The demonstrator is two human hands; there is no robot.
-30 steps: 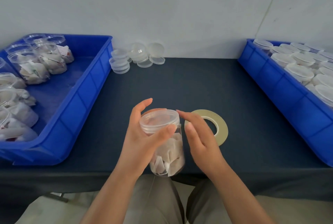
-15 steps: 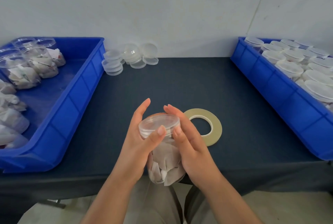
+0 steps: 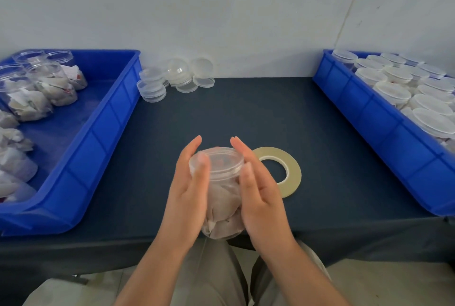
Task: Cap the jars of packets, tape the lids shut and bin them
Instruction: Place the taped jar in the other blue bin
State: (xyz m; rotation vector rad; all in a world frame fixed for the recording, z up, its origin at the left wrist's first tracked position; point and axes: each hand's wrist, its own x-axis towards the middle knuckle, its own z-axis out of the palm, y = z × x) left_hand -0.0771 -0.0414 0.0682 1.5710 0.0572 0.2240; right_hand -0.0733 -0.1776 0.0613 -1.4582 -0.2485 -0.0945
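Two hands point(image 3: 188, 190) point(image 3: 261, 195) hold the jar point(image 3: 222, 195) between fingers point(image 3: 195, 144).

The left hand point(image 3: 187, 190) and right hand point(image 3: 261, 197) clasp a capped jar point(image 3: 221, 195) of packets above the table's point(image 3: 246, 113) near edge, with a tape roll point(image 3: 293, 179) lying flat just beside it.

Nothing here can be read: no words, brand, number or sign. The packets point(image 3: 66, 83) in the open jars point(image 3: 37, 89) in the far left bin point(image 3: 110, 113) carry small red and dark marks (too blurred to read as letters). The near jar point(image 3: 224, 197) and tape roll point(image 3: 294, 177) show no legible print.
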